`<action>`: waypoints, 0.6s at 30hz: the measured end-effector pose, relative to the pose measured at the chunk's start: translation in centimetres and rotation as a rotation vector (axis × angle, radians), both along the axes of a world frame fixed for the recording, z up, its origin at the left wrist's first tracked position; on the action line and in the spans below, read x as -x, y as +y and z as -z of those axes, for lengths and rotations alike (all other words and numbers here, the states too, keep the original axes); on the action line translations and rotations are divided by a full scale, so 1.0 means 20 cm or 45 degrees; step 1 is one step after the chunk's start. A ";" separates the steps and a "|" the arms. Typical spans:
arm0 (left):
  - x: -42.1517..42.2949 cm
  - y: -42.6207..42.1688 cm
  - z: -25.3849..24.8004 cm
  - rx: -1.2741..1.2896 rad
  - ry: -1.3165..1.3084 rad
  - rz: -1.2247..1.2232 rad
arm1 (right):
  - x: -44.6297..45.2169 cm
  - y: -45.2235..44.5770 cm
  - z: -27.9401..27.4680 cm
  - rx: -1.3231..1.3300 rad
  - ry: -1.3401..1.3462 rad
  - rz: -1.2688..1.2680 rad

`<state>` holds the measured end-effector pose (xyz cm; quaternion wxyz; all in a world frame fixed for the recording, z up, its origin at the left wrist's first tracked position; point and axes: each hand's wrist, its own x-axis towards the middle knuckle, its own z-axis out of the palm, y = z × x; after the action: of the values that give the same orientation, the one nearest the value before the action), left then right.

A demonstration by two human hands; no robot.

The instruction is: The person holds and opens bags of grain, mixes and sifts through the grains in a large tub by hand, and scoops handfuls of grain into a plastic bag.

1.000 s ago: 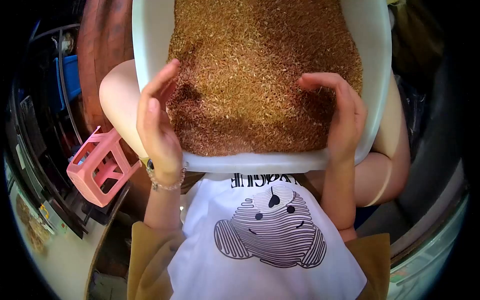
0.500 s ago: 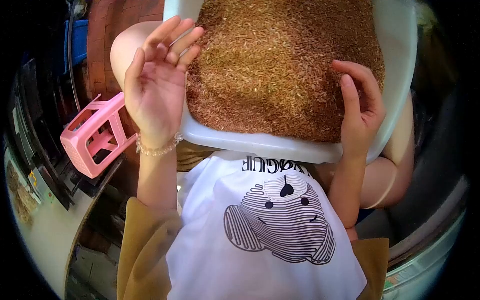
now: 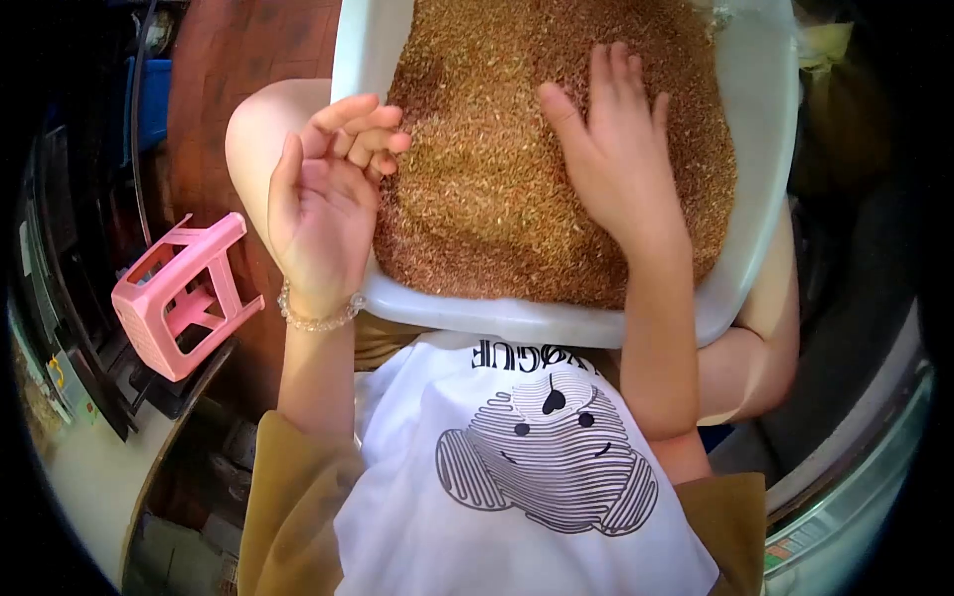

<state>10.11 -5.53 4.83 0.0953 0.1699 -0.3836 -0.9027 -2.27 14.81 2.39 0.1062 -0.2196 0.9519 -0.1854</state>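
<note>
A: Starting at the right hand (image 3: 628, 164), how is it set?

B: Palm down over the grain (image 3: 477, 169), fingers stretched forward, gripping nothing. It seems to rest on the surface; I can't tell how firmly it presses

A: And the left hand (image 3: 333, 194)?

B: Palm up just beside the left wall of the tub (image 3: 368, 60), fingers loosely curled, nothing in the palm. A beaded bracelet (image 3: 320, 323) circles that wrist

A: How would you expect the grain to handle?

B: Each kernel light, dry and hard, I'd judge, and the heap loose, so it should flow round fingers rather than keep a shape. A pinch would catch only a few; a cupped hand slid in low, fingers together, would hold more. Gaps would leak

A: Fragile?

B: Probably not under a gentle palm

A: Where does it all lie?

B: Spread inside the tub, right in front of the white shirt (image 3: 397, 477), with bare legs (image 3: 765, 348) on either side. The tub looks like stiff plastic, likely heavy with that load; two opposite rims would be the sounder hold

A: Further out?

B: A pink stool (image 3: 151, 323), off to the left, well apart from the grain
</note>
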 end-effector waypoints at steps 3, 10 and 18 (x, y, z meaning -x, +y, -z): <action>0.00 0.00 -0.01 -0.010 0.007 0.026 | -0.02 -0.04 -0.02 -0.080 0.055 -0.048; 0.03 0.01 -0.02 0.193 -0.136 0.101 | -0.13 -0.24 -0.07 -0.105 0.085 -0.297; 0.09 -0.04 -0.05 -0.066 -0.097 0.062 | -0.30 -0.38 -0.09 -0.281 0.181 -0.514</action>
<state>8.28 -6.26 5.91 0.0540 0.1972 -0.3673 -0.9073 3.70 7.19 4.23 0.0971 -0.4049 0.9083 -0.0392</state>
